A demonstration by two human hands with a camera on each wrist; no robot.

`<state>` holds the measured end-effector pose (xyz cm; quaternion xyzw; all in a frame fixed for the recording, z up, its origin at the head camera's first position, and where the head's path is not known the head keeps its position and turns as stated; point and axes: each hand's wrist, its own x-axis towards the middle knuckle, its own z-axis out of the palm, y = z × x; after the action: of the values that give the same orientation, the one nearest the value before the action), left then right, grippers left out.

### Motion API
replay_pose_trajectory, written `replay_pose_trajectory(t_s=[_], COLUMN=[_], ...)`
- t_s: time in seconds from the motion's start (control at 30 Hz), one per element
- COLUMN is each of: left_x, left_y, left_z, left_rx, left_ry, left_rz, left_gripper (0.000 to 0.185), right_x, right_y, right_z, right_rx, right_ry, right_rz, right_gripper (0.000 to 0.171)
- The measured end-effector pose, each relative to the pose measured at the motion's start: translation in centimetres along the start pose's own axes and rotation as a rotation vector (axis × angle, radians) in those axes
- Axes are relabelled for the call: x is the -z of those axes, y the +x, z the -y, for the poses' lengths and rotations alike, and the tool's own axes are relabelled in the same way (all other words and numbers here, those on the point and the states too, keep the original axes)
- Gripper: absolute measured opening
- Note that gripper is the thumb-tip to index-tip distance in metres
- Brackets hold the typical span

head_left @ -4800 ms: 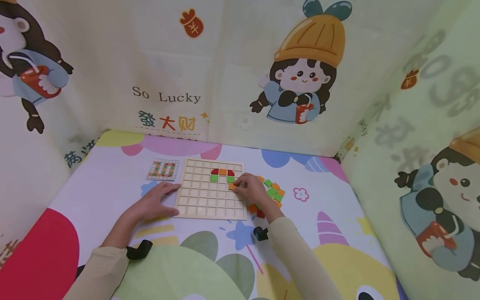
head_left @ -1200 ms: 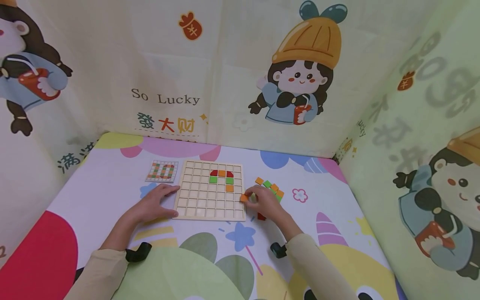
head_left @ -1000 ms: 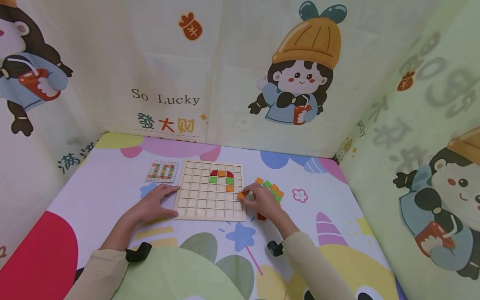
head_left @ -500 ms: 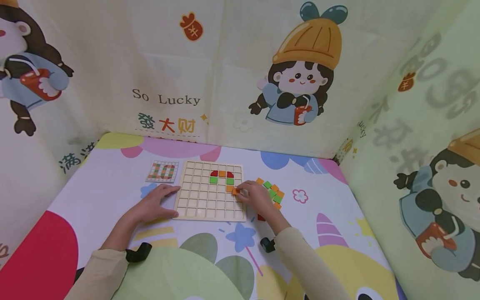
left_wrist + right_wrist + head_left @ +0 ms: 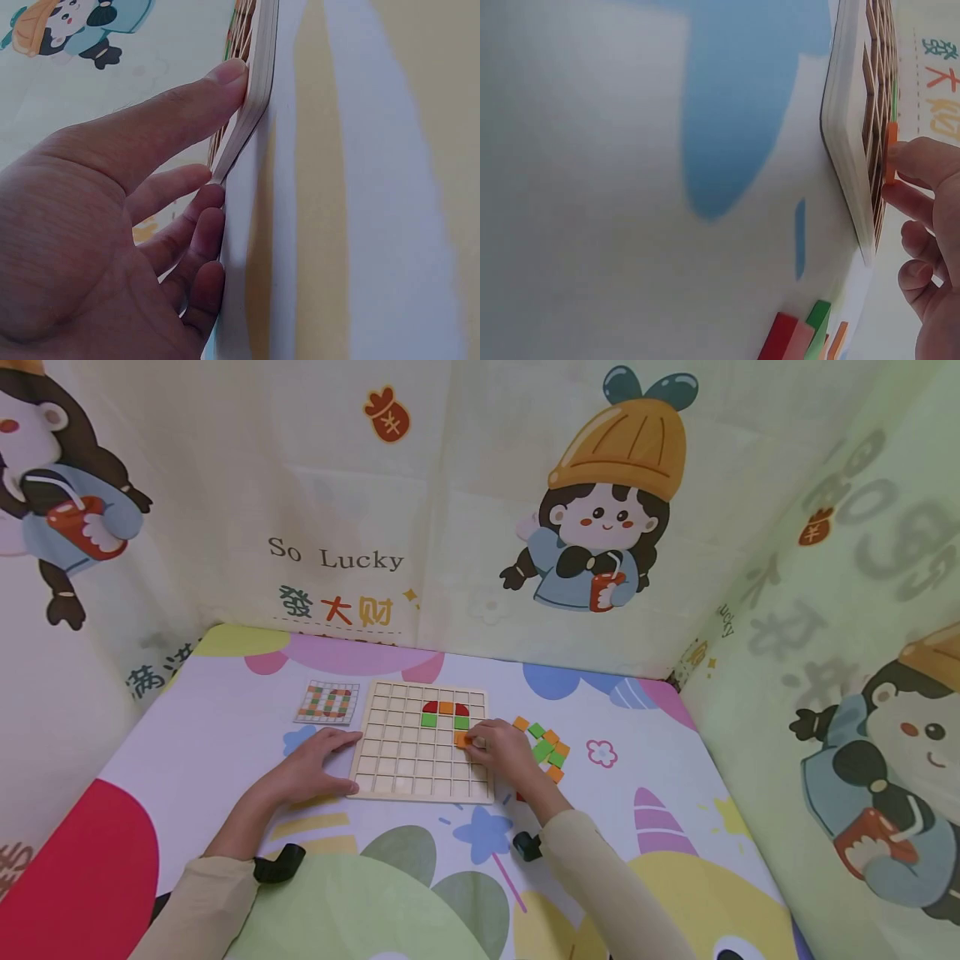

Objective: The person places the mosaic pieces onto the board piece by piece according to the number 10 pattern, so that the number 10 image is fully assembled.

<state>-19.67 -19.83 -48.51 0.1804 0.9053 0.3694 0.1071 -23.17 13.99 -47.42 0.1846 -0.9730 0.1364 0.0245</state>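
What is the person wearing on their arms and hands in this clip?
Both arms wear long, plain beige sleeves down to the wrist. A small black wrist-worn device sits at each cuff. The left hand and right hand are bare: no gloves. A thin ring appears to sit on a right-hand finger.

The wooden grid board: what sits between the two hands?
Only the wooden grid board lies between the left hand and right hand, in the head view.

The right hand (image 5: pixel 930 247) pinches an orange tile (image 5: pixel 891 152) between fingertips (image 5: pixel 900 154), holding it against the face of the wooden grid board (image 5: pixel 847 127), seen edge-on. Red, pink, green and orange loose tiles (image 5: pixel 802 337) lie near the board on the desk (image 5: pixel 592 187).
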Motion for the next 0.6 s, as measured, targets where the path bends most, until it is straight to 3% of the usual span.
replay_pose_trajectory(t_s=[0.3, 0.6], left_x=[0.0, 0.0], left_y=[0.0, 0.0], left_z=[-0.1, -0.2], left_rx=[0.000, 0.001], left_ry=[0.003, 0.000], left_rz=[-0.003, -0.002], left_gripper=[0.084, 0.083], right_x=[-0.4, -1.0], right_y=[0.5, 1.2], right_z=[0.4, 1.3], right_rx=[0.046, 0.086], right_ry=[0.064, 0.020], right_rz=[-0.035, -0.049], right_gripper=[0.022, 0.021])
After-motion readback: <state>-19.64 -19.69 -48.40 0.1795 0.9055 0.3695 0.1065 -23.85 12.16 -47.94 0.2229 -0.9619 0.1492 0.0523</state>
